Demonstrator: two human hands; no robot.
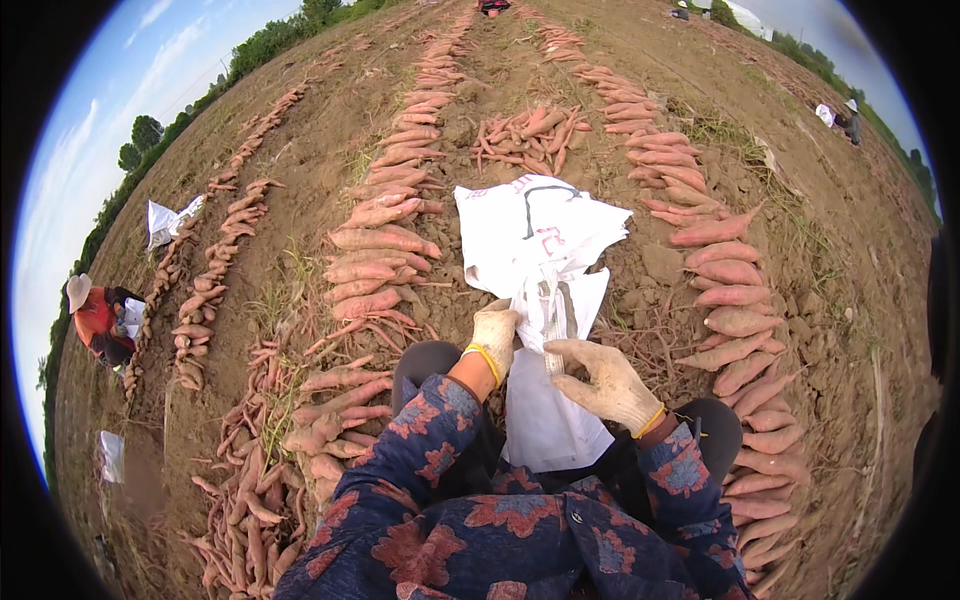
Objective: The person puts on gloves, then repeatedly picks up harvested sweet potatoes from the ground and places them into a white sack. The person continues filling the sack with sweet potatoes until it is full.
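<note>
A white woven sack [540, 232] with red printing and a dark line lies spread on the soil between my knees and a heap of sweet potatoes. Its gathered, folded part rises toward me, with a ribbed white band [553, 322] along it. My left hand [493, 339], in a cream knit work glove with a yellow cuff, grips the left side of the gathers; its fingertips are partly hidden. From the right, my right hand [604, 379], gloved alike, reaches the band with thumb and forefinger parted. Whether it grips the band is unclear. A white flap [555, 427] hangs below, between my legs.
Rows of sweet potatoes run along my left [379, 240] and right [735, 292]. A small sweet potato heap [532, 139] lies ahead, a larger root pile [255, 510] at lower left. A person in a hat [101, 315] crouches far left; another person [851, 122] is far right.
</note>
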